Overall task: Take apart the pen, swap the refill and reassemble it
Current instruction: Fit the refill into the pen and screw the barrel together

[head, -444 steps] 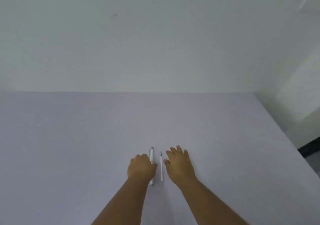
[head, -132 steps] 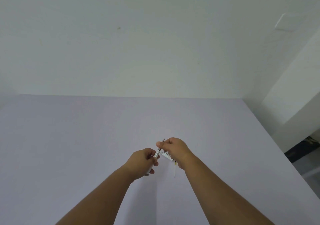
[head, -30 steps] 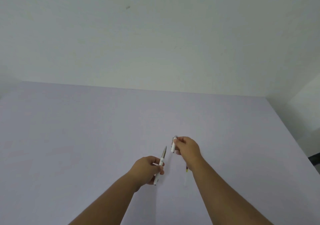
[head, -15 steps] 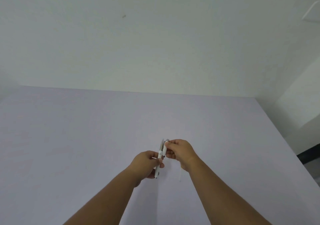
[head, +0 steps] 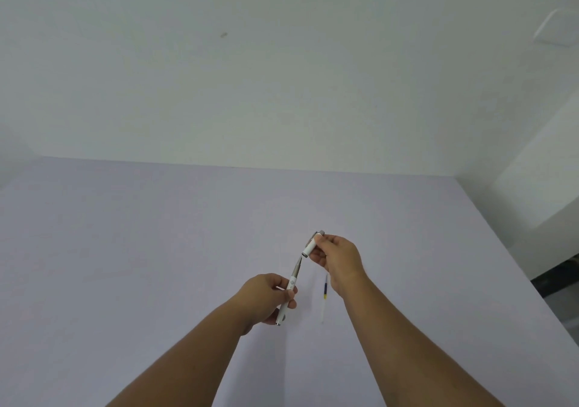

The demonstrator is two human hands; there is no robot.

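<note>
My left hand [head: 266,297] grips a white pen body [head: 289,292] held above the table, its grey tapered tip pointing up and right. My right hand [head: 336,258] pinches the short white pen cap [head: 311,244] by its far end. The cap's open end faces the pen's tip, a small gap apart. A thin refill [head: 325,294] with a blue and yellow section lies on the table below my right wrist, partly hidden by it.
The pale lilac table [head: 156,250] runs to a white wall at the back. Its right edge [head: 532,281] drops off beside a white pillar and a dark floor strip.
Half a second ago the cap and pen body were together between both hands. Now my right hand has moved up and right with the cap, leaving the pen's tip bare.
</note>
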